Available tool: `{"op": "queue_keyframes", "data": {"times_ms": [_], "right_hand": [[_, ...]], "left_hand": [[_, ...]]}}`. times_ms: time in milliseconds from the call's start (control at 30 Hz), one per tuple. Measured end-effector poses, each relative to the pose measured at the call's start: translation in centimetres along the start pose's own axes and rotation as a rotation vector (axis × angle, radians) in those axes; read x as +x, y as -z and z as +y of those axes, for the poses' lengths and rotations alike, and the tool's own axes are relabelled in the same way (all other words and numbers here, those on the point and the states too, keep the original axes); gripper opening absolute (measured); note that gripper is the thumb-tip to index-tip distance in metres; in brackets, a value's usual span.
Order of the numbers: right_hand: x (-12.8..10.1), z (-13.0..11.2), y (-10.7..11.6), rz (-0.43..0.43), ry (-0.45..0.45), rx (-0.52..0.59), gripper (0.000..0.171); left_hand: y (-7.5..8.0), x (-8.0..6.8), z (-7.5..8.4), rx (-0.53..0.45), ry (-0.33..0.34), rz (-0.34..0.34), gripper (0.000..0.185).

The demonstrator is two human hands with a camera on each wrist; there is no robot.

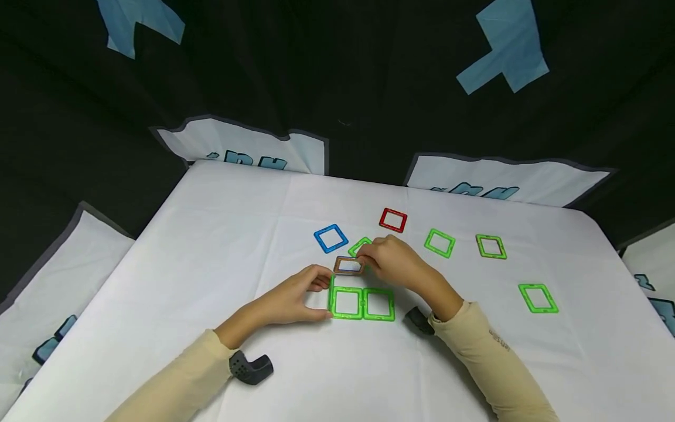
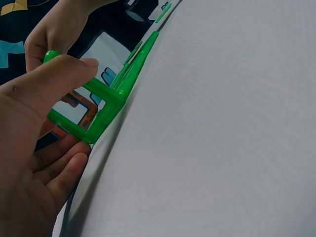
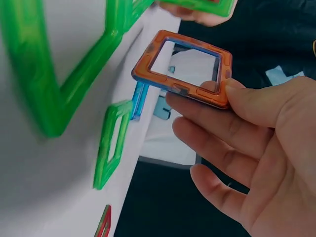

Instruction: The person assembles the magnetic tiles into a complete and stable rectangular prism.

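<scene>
You are adding an orange square to the green ones.

Your right hand [image 1: 392,261] pinches the orange square [image 1: 348,265] in its fingers, just above the two joined green squares [image 1: 361,303] on the table [image 1: 211,246]. Your left hand [image 1: 292,299] grips a standing green square [image 2: 81,106]. Next, line up the edges.

Loose tiles — blue [image 1: 330,238], red [image 1: 392,220]

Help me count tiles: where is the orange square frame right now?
In the head view, the orange square frame sits mid-table, pinched by the right hand, just above the joined green squares.
</scene>
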State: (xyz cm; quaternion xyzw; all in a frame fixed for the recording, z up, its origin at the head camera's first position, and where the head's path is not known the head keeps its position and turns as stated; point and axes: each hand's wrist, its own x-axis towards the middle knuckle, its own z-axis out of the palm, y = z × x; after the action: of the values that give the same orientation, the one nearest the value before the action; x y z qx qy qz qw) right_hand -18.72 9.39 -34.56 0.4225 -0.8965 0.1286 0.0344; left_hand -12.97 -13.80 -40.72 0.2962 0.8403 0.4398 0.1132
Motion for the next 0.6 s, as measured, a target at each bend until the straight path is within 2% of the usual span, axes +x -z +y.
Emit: {"op": "queue_keyframes", "data": {"times_ms": [100, 200, 433, 600], "right_hand": [[-0.3, -0.3, 0.0, 0.011, 0.0, -0.041, 0.008], [-0.5, -0.6, 0.1, 0.006, -0.041, -0.056, 0.007], [-0.6, -1.2, 0.1, -0.126, -0.081, -0.04, 0.011], [-0.4, -1.3, 0.1, -0.168, -0.066, -0.001, 0.01]], "left_hand": [[0.0, 0.1, 0.0, -0.005, 0.002, 0.005, 0.068], [-0.1, 0.2, 0.0, -0.016, 0.003, 0.007, 0.072], [-0.2, 0.4, -0.1, -0.037, -0.025, 0.028, 0.076], [-0.1, 0.3, -0.2, -0.041, -0.017, 0.037, 0.076]]}}
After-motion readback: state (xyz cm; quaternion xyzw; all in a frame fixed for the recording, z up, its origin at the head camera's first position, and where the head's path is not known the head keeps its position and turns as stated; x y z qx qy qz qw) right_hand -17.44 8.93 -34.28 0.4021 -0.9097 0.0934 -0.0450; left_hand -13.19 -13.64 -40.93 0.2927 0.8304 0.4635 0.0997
